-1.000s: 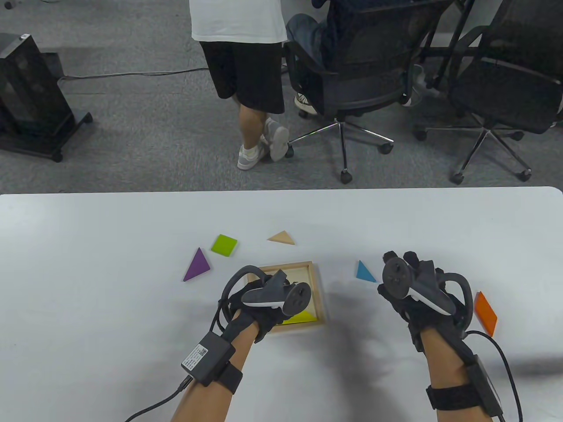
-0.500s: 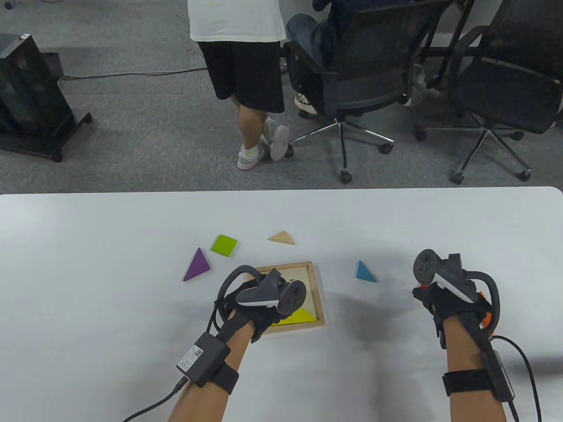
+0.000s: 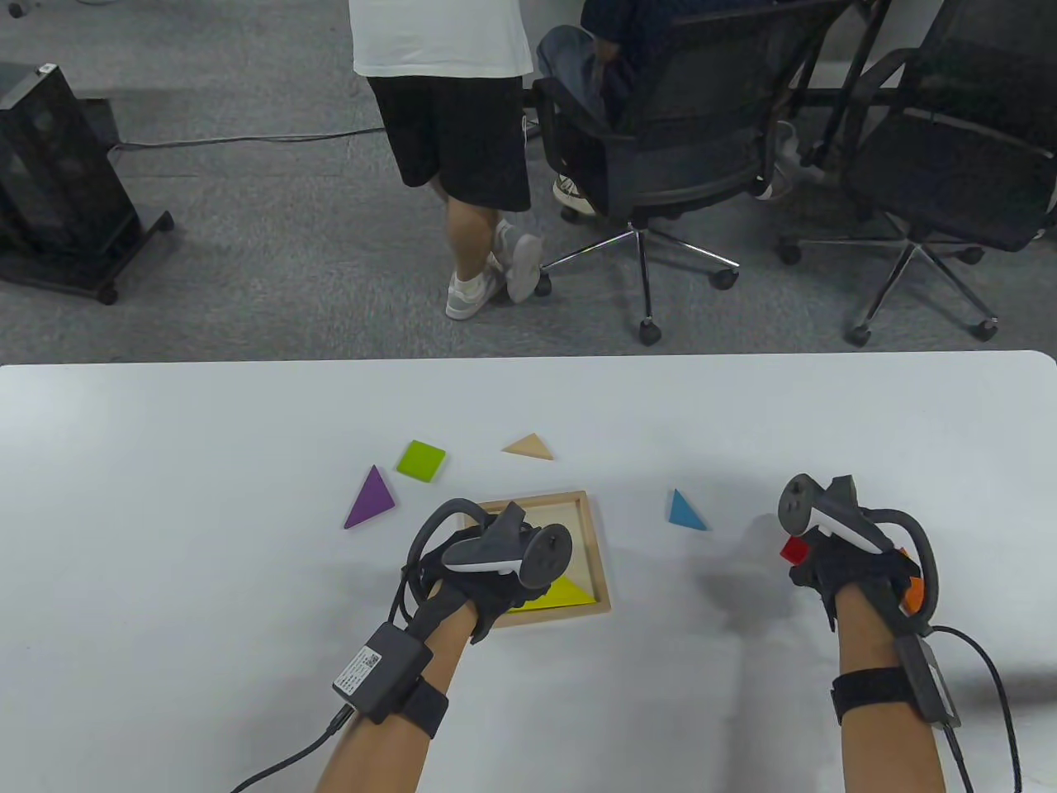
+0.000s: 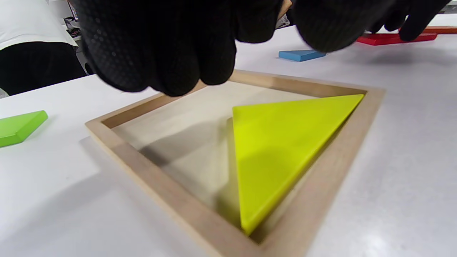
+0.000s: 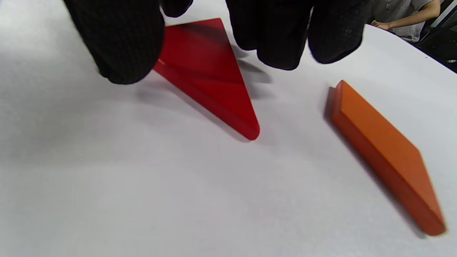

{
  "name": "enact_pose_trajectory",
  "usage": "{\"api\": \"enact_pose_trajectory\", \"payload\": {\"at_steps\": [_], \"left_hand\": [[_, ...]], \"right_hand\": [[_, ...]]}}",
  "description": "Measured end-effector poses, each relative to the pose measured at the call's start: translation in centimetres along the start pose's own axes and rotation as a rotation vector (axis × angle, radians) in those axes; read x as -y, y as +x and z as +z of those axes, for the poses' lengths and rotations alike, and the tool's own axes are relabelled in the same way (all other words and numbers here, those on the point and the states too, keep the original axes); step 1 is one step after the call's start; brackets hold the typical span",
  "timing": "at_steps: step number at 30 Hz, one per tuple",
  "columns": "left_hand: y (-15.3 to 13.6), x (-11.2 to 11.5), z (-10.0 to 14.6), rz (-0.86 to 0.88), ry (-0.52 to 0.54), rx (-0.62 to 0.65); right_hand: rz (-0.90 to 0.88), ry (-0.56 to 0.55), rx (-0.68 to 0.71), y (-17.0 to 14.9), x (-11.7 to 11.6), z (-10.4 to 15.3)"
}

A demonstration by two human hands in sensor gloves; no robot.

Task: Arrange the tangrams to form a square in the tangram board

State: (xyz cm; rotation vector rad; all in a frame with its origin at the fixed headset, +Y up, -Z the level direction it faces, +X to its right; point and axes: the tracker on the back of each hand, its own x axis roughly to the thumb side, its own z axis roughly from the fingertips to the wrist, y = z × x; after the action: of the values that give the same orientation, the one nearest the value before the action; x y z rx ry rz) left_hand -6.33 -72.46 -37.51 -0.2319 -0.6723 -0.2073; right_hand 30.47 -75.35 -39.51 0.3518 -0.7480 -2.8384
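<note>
The wooden tangram board (image 3: 599, 553) (image 4: 160, 180) holds one yellow triangle (image 3: 566, 595) (image 4: 278, 142) in its near right corner. My left hand (image 3: 487, 578) hovers over the board's left side, its fingers (image 4: 160, 46) loosely curled and holding nothing. My right hand (image 3: 826, 562) pinches a red triangle (image 3: 794, 549) (image 5: 207, 71) between thumb and fingers, one tip down near the table. An orange parallelogram (image 3: 914, 593) (image 5: 385, 153) lies just right of it. Loose on the table are a blue triangle (image 3: 685, 512), purple triangle (image 3: 370, 500), green square (image 3: 420, 460) and tan triangle (image 3: 528, 447).
Beyond the table's far edge a person (image 3: 450, 124) stands and another sits in an office chair (image 3: 685, 140). A second chair (image 3: 950, 165) is at the right, a black cart (image 3: 58, 182) on the floor at the left. Cables trail from both wrists.
My right hand moved right, away from the blue triangle, came down beside the orange parallelogram and took hold of the red triangle. My left hand has barely shifted over the board.
</note>
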Motion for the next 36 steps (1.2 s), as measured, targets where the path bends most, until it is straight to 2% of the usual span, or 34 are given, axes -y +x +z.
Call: {"api": "enact_pose_trajectory", "payload": {"at_steps": [6, 9, 12, 22, 27, 36], "left_hand": [[-0.6, 0.1, 0.2, 0.026, -0.009, -0.012], [-1.0, 0.1, 0.4, 0.036, -0.010, -0.019], [-1.5, 0.2, 0.4, 0.059, -0.010, -0.028], [-2.7, 0.0, 0.9, 0.113, 0.008, -0.046], [-3.1, -0.3, 1.3, 0.115, 0.015, -0.058], [-3.2, -1.1, 2.1, 0.093, 0.034, -0.077]], "right_hand": [[0.044, 0.067, 0.013, 1.1, 0.3, -1.3], [0.055, 0.003, 0.033, 1.7, 0.4, -1.8], [0.094, 0.000, 0.031, 2.0, 0.4, -2.2], [-0.018, 0.001, 0.070, 1.1, 0.6, -3.0], [-0.042, -0.054, 0.089, 1.8, 1.8, -2.0], [-0.131, -0.194, 0.173, 4.5, 5.2, 2.4]]}}
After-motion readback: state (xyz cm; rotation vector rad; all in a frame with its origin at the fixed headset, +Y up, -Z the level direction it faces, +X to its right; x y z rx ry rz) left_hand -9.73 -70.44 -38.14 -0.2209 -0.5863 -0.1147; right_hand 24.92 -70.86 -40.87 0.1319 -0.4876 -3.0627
